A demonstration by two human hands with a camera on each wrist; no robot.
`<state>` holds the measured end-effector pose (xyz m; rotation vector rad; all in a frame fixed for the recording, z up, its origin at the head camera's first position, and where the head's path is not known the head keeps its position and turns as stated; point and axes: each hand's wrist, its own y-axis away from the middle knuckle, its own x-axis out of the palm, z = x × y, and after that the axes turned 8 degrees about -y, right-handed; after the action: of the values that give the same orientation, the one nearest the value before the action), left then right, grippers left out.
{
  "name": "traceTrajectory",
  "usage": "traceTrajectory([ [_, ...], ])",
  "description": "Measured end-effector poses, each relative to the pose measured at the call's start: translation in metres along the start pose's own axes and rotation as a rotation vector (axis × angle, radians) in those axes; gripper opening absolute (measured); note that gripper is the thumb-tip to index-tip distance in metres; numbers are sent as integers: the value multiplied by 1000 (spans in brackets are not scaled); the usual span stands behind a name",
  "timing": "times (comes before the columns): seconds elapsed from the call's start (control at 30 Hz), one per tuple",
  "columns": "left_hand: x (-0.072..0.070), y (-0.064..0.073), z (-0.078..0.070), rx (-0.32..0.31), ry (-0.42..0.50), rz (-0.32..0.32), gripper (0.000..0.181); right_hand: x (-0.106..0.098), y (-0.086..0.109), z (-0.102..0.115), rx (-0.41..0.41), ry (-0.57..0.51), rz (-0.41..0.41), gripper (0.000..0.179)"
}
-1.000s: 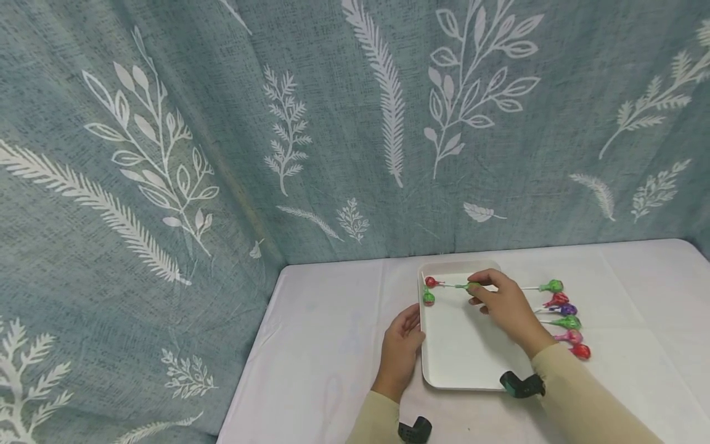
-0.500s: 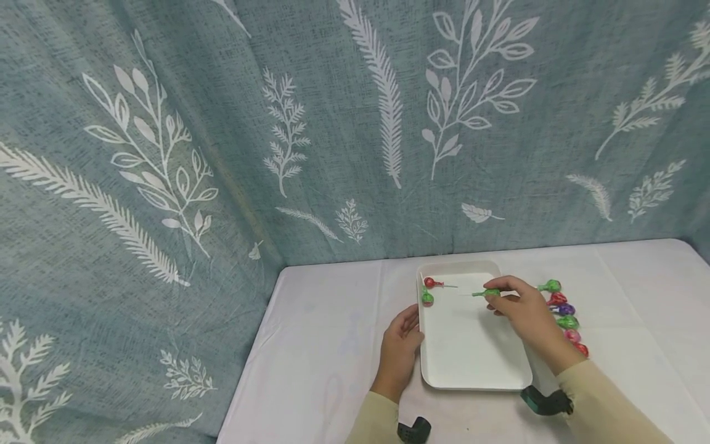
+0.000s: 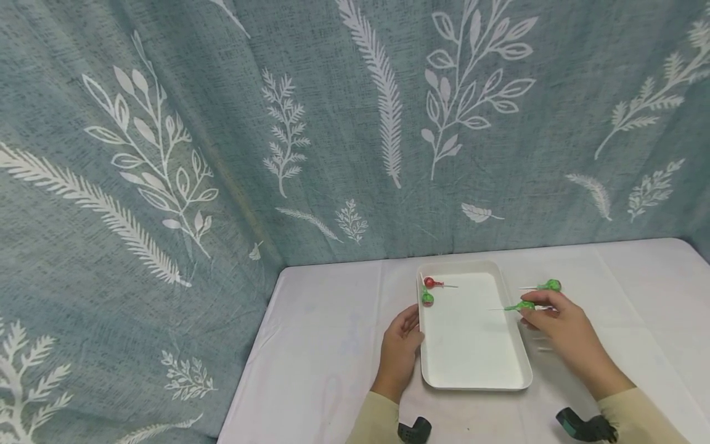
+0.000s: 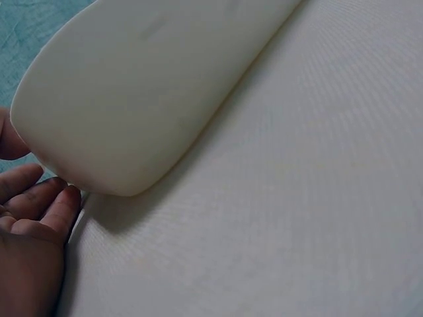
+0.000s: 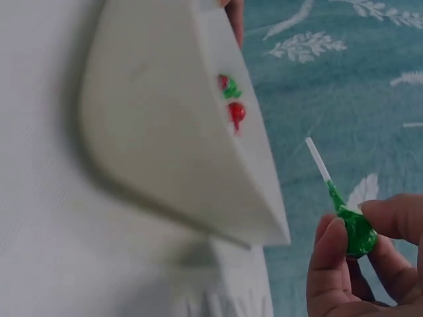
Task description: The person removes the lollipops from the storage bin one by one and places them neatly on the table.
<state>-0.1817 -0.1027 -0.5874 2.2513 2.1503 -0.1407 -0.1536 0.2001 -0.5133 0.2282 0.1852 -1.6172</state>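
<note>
My right hand pinches the head of a green-wrapped lollipop between thumb and fingers. Its white stick points left, over the right rim of the white tray. My left hand rests its fingertips against the tray's left side, and the left wrist view has these fingers touching the outer wall. Inside the tray's far left corner lie a red lollipop and a green one with a reddish patch. Another green lollipop lies on the table just beyond my right hand.
Sticks of more lollipops show beneath my right hand, which hides their heads. A white cloth covers the table. Behind it hangs a blue-green curtain with white leaf patterns.
My right hand has carried the green lollipop rightward and toward me, from inside the tray to its right rim. It now covers the lollipop row. My left hand has stayed put.
</note>
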Motion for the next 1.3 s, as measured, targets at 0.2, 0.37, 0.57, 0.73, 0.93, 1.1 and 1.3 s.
traceTrajectory([
  [0.2,0,0,1,6,7,0,59,-14,6,-14,7,71,-39,42],
  [0.37,0,0,2,9,-18,3,58,-25,14,-21,47,69,-50,46],
  [0.57,0,1,1,2,-42,3,58,-40,27,-27,95,73,-65,52],
  [0.73,-1,1,1,-1,-38,3,58,-53,38,-35,136,159,-94,58],
  [0.93,-1,1,0,12,-47,5,57,-62,46,-47,247,169,-72,66],
  [1.1,-1,2,-1,3,-44,8,57,-63,51,-57,350,137,-44,70],
  [1.3,0,2,-2,-5,-49,1,57,-59,54,-63,406,168,-53,64],
])
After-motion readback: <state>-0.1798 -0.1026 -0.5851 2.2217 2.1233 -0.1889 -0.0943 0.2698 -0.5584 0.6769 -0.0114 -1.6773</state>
